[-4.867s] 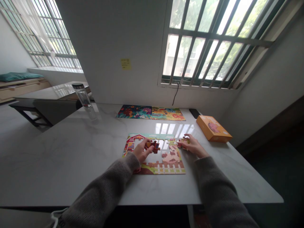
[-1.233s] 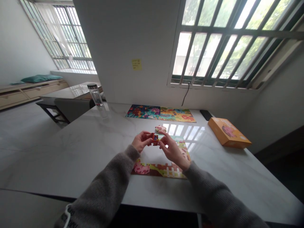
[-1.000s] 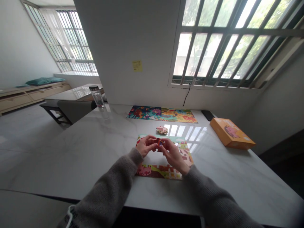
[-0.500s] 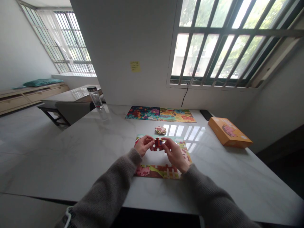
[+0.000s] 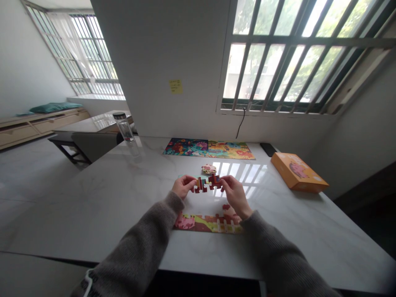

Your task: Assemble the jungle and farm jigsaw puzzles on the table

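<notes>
My left hand (image 5: 183,187) pinches a jigsaw puzzle piece (image 5: 201,185) with red, yellow and teal on it. Between the fingertips of my right hand (image 5: 235,194) is a second, mostly dark red puzzle piece (image 5: 214,181). The two pieces hang side by side above the table, with a narrow gap between them. Below lies a partly joined puzzle (image 5: 204,223) showing a pink pig, green grass and a white fence. My hands and sleeves cover some of its sides and top. Just beyond my hands sits a small pile of puzzle pieces (image 5: 208,169).
Two colourful picture sheets (image 5: 185,147) lie along the wall. At the right are a black phone (image 5: 268,149) and an orange box (image 5: 298,173). A clear bottle (image 5: 124,127) stands at the back left of the white marbled table (image 5: 123,206).
The two puzzle pieces were held close together and are now apart. My right hand has moved slightly right and my left hand slightly left.
</notes>
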Demonstrator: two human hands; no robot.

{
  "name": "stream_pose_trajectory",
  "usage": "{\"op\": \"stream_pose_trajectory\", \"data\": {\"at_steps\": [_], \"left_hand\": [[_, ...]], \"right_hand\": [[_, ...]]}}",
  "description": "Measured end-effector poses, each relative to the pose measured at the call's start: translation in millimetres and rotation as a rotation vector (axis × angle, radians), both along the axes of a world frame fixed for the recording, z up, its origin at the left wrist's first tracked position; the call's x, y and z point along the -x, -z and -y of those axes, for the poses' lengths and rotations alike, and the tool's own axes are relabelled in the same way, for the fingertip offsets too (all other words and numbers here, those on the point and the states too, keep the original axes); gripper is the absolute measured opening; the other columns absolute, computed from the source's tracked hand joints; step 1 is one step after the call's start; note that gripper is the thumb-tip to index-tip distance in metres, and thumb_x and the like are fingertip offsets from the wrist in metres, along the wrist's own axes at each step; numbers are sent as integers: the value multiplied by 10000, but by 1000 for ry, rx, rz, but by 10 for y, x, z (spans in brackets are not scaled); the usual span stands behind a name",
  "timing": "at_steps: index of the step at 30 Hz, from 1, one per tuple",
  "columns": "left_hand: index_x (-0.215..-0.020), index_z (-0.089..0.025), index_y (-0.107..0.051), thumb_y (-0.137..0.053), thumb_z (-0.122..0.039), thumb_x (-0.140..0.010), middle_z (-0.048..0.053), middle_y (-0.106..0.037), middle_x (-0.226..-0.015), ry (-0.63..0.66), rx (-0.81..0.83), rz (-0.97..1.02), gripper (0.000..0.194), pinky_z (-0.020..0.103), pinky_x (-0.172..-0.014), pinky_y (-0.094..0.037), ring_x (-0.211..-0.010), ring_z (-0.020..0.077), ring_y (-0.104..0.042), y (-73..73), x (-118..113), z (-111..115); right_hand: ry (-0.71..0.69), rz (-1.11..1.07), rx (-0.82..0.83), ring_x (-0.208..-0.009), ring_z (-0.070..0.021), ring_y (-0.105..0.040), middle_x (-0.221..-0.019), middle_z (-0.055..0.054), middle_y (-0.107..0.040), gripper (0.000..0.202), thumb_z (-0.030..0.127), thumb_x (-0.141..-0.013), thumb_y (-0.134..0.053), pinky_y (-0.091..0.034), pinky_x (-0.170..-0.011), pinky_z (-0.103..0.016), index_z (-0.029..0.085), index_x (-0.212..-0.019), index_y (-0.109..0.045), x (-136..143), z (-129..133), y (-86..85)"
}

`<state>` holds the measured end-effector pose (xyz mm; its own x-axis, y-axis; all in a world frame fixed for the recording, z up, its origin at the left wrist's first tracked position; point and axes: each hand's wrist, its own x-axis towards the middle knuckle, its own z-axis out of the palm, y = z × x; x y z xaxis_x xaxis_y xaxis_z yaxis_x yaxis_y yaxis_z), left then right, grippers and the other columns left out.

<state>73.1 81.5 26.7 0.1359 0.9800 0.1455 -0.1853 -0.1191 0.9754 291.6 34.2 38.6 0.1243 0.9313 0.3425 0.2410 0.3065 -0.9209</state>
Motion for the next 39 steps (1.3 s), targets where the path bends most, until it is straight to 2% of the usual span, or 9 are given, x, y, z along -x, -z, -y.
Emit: {"op": "stream_pose_trajectory", "data": {"at_steps": [5,11,18,23,27,30,32,36,39], "left_hand": [[-760,-133,-608,-863,-473,-581,-4,-653,-583,-77,32,32,461,254,-457,-496,-435,109,-560,-31,9,-14],[-793,-127,-588,-889,-467,-565,-9,-653,-622,-44,41,100,507,300,-498,-567,-477,131,-614,24,-12,-19],[-788,-130,-560,-887,-442,-618,-6,-645,-702,-30,1,103,483,328,-562,-614,-560,152,-675,26,-38,52],[-1058,-139,-577,-918,-404,-583,-37,-617,-749,37,22,112,642,385,-626,-649,-626,185,-716,-16,-48,80],[-1106,-130,-604,-910,-421,-603,-2,-655,-792,134,45,86,657,404,-712,-655,-694,219,-750,-44,-59,125],[-1022,-118,-619,-908,-439,-610,29,-684,-807,187,63,74,597,419,-746,-653,-736,248,-763,-59,-78,166],[-978,-123,-599,-915,-440,-600,43,-698,-842,190,68,89,586,428,-740,-654,-745,256,-765,-63,-90,181],[-940,-140,-542,-903,-442,-623,67,-702,-912,202,79,85,567,441,-718,-651,-734,258,-764,-48,-82,173],[-1086,-148,-537,-800,-462,-744,59,-675,-924,223,6,-30,533,437,-713,-636,-724,238,-753,-32,-30,151]], "right_hand": [[16,137,38,-750,-200,-708,-804,-58,-754,237,382,-932,-540,-536,-719,-328,182,-957,-666,-140,-82,77],[-109,520,65,-809,-207,-696,-872,-51,-764,197,227,-915,-527,-500,-765,-325,216,-936,-722,2,48,3],[-61,883,52,-978,-230,-627,-974,-55,-710,202,182,-896,-579,-394,-942,-387,240,-1039,-710,26,103,65],[-76,673,0,-910,-203,-626,-970,-57,-658,246,243,-961,-503,-463,-868,-356,221,-1163,-642,59,112,15],[-175,365,-49,-852,-193,-638,-1036,-64,-643,484,327,-979,-505,-552,-771,-352,230,-1439,-389,116,133,-19],[-178,470,-229,-1130,-262,-585,-1315,-132,-526,638,300,-899,-649,-541,-953,-452,260,-1471,-367,139,149,-11],[-165,570,-327,-1263,-299,-505,-1375,-137,-478,608,263,-891,-666,-491,-1045,-505,280,-1447,-421,140,157,-14],[-173,630,-393,-1264,-291,-512,-1339,-110,-534,501,223,-959,-571,-489,-1050,-514,317,-1436,-451,119,167,-45],[-156,601,-377,-1248,-284,-525,-1353,-108,-549,556,224,-964,-571,-483,-1051,-501,314,-1481,-389,89,161,-59]]}}
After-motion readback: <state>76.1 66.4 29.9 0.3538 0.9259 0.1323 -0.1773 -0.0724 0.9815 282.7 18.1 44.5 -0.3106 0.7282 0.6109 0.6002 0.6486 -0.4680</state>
